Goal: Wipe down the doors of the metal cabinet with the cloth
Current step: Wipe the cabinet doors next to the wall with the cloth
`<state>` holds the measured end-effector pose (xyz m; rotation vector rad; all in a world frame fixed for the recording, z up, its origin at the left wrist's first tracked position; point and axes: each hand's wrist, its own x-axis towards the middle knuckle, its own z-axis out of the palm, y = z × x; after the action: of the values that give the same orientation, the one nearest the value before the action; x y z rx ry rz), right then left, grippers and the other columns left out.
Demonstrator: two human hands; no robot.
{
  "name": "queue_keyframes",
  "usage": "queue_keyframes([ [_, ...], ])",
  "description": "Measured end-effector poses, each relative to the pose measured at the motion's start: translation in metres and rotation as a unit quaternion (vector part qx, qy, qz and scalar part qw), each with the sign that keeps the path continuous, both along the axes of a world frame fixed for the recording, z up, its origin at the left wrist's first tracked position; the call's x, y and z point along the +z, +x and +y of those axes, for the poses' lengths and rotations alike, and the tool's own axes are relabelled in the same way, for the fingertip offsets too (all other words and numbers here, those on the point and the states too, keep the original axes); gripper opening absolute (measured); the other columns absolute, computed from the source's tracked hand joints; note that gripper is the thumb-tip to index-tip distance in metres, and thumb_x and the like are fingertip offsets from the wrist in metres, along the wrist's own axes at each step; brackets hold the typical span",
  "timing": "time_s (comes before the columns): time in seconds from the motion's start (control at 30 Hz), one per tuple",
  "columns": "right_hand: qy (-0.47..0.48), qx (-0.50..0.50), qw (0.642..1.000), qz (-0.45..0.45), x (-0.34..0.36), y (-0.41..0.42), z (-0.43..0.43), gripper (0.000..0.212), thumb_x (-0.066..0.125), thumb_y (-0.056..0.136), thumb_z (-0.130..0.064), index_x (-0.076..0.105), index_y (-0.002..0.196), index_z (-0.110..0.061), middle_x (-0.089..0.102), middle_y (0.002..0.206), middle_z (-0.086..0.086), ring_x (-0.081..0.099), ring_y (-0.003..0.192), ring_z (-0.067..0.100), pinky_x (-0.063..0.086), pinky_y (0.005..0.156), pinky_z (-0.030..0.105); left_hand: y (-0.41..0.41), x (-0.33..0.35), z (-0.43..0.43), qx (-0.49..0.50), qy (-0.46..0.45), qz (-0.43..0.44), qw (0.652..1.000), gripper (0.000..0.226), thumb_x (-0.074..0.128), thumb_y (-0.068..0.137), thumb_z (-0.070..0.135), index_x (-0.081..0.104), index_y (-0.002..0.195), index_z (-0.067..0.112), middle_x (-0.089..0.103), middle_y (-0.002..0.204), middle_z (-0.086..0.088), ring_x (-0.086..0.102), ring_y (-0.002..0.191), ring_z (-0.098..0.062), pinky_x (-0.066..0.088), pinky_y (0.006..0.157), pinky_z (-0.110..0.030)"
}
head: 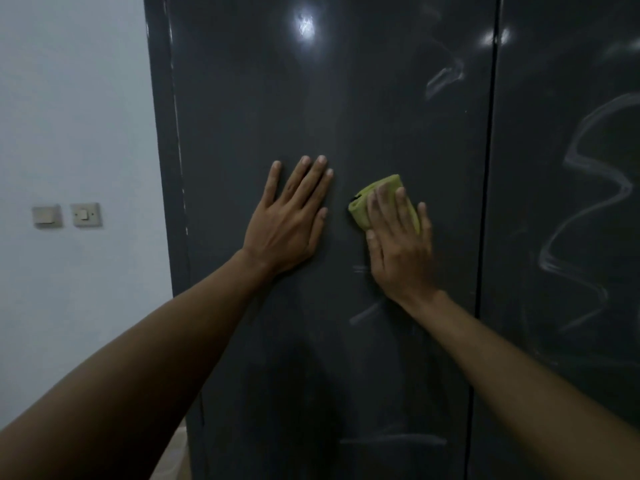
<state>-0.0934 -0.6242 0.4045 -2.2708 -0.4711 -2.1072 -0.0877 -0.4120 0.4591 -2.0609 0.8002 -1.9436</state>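
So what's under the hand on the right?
A folded green cloth, pressed flat against the dark cabinet door by the right hand. Its top and left edge stick out past the fingers. The rest of the cloth, and the door behind it, are covered.

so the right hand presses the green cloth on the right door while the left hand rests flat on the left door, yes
No: the head view shows the right hand pressing the green cloth on the left door too, beside the left hand resting flat there.
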Motion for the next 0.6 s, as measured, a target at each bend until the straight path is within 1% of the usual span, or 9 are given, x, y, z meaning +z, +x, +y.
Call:
queue_keyframes([
  [0.1,-0.193,-0.005,0.981,0.009,-0.017,-0.001,-0.009,0.05,0.038,0.102,-0.026,0.031,0.15,-0.02,0.027,0.157,0.0,0.02,0.148,0.022,0.021,0.116,0.054,0.001,-0.004,0.0,-0.006,-0.003,0.0,1.0,0.053,0.034,0.102,0.03,0.031,0.149,0.005,0.026,0.157,-0.013,0.021,0.146,-0.027,0.015,0.118,-0.055],
  [0.13,-0.225,-0.009,0.974,0.012,-0.017,-0.003,-0.016,0.049,0.038,0.102,-0.026,0.033,0.15,-0.02,0.029,0.157,-0.001,0.021,0.147,0.02,0.022,0.116,0.054,0.001,-0.006,0.0,-0.008,-0.004,0.001,1.0,0.053,0.035,0.102,0.029,0.031,0.149,0.005,0.026,0.157,-0.012,0.021,0.146,-0.026,0.015,0.118,-0.055],
  [0.2,-0.179,-0.018,0.984,0.004,-0.014,-0.003,-0.023,0.049,0.039,0.102,-0.027,0.033,0.15,-0.02,0.029,0.156,-0.001,0.022,0.147,0.019,0.022,0.115,0.056,0.001,-0.01,0.001,-0.009,-0.004,0.005,1.0,0.053,0.035,0.102,0.029,0.031,0.149,0.006,0.026,0.157,-0.012,0.02,0.147,-0.026,0.015,0.118,-0.055],
  [0.27,-0.045,-0.015,0.999,0.003,-0.016,-0.003,-0.015,0.05,0.036,0.102,-0.028,0.028,0.151,-0.019,0.024,0.158,-0.001,0.019,0.148,0.02,0.019,0.116,0.056,0.0,-0.015,0.002,-0.01,-0.001,0.01,1.0,0.053,0.035,0.102,0.03,0.031,0.149,0.006,0.026,0.157,-0.012,0.02,0.147,-0.026,0.014,0.118,-0.055],
  [0.33,0.025,-0.003,1.0,0.006,-0.027,-0.002,0.002,0.053,0.036,0.102,-0.027,0.024,0.152,-0.018,0.019,0.159,-0.001,0.015,0.149,0.021,0.015,0.117,0.055,-0.001,-0.02,0.002,-0.009,0.0,0.014,1.0,0.053,0.034,0.102,0.03,0.031,0.149,0.006,0.026,0.157,-0.012,0.02,0.147,-0.026,0.014,0.118,-0.055],
  [0.4,-0.032,0.001,0.999,0.012,-0.046,0.0,0.013,0.055,0.043,0.099,-0.024,0.026,0.152,-0.018,0.02,0.159,0.0,0.016,0.148,0.022,0.016,0.117,0.055,-0.001,-0.025,0.002,-0.011,0.001,0.019,1.0,0.053,0.033,0.102,0.03,0.031,0.149,0.006,0.025,0.157,-0.012,0.02,0.147,-0.027,0.014,0.118,-0.056],
  [0.5,-0.191,0.003,0.981,0.017,-0.065,-0.001,0.005,0.051,0.043,0.1,-0.025,0.032,0.15,-0.021,0.029,0.156,-0.002,0.022,0.147,0.02,0.019,0.116,0.056,-0.001,-0.032,0.002,-0.01,-0.001,0.023,1.0,0.054,0.033,0.102,0.03,0.031,0.149,0.005,0.025,0.157,-0.013,0.02,0.147,-0.028,0.015,0.117,-0.057],
  [0.57,-0.185,-0.002,0.983,0.013,-0.064,-0.002,-0.002,0.049,0.041,0.101,-0.027,0.033,0.149,-0.022,0.03,0.156,-0.003,0.023,0.147,0.018,0.018,0.116,0.056,-0.002,-0.036,0.003,-0.009,-0.007,0.027,1.0,0.054,0.033,0.102,0.03,0.03,0.15,0.005,0.024,0.157,-0.013,0.019,0.147,-0.028,0.015,0.117,-0.057],
  [0.6,-0.136,-0.003,0.991,0.012,-0.062,-0.001,-0.002,0.05,0.04,0.101,-0.027,0.032,0.15,-0.022,0.028,0.156,-0.003,0.022,0.147,0.018,0.016,0.116,0.057,-0.002,-0.038,0.003,-0.008,-0.011,0.029,0.999,0.054,0.033,0.102,0.03,0.03,0.15,0.005,0.024,0.157,-0.013,0.019,0.147,-0.028,0.015,0.117,-0.056],
])
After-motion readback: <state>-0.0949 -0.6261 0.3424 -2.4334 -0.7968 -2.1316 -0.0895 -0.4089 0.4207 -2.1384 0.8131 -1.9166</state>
